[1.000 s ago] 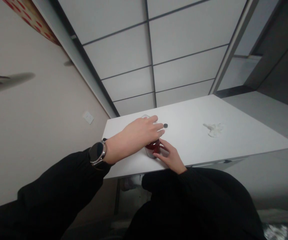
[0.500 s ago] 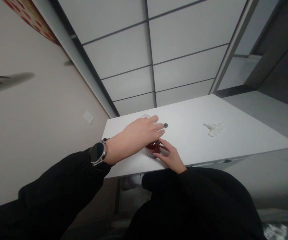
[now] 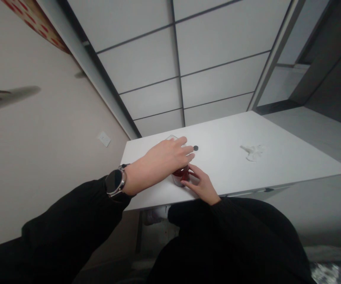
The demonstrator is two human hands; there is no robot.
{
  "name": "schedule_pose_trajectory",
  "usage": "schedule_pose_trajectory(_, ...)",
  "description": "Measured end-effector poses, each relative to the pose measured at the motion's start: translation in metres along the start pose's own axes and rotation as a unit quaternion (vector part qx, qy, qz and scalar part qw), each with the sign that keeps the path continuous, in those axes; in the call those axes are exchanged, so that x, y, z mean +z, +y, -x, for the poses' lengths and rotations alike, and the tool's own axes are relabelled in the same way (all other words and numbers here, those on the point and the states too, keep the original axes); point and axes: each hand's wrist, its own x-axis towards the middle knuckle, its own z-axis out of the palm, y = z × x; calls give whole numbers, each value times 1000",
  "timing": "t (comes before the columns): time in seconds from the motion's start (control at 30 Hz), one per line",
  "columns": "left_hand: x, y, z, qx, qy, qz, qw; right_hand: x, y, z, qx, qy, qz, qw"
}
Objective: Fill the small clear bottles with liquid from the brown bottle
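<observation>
jar: small clear glass jar with dark red contents [image 3: 180, 176], standing upright near the front edge of the white rectangular table [image 3: 277, 157]
left hand: left hand [image 3: 161, 161] lies palm down over the jar top, fingers curled loosely round it; hard to tell if it grips a lid or just covers it
right hand: right hand [image 3: 201, 184] cups the jar's side from the right, thumb and fingers touching the glass, bracing it
step: looks like steadying the jar with one hand and working its top with the other
next move: likely calls for a firm hold at the base while the top hand turns or lifts
watch: round black wristwatch [image 3: 115, 181] on the left wrist
near: small black round cap [image 3: 195, 148] just beyond the left fingertips; clear glass rim [image 3: 171, 138] behind the hand
far: crumpled white tissue [image 3: 252, 152] well apart to the right
</observation>
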Motion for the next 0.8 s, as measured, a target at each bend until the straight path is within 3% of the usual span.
schedule_pose_trajectory(0.8,5,1,-2,-10,-3,6,1000,0,1,0,3,-3,10,1000)
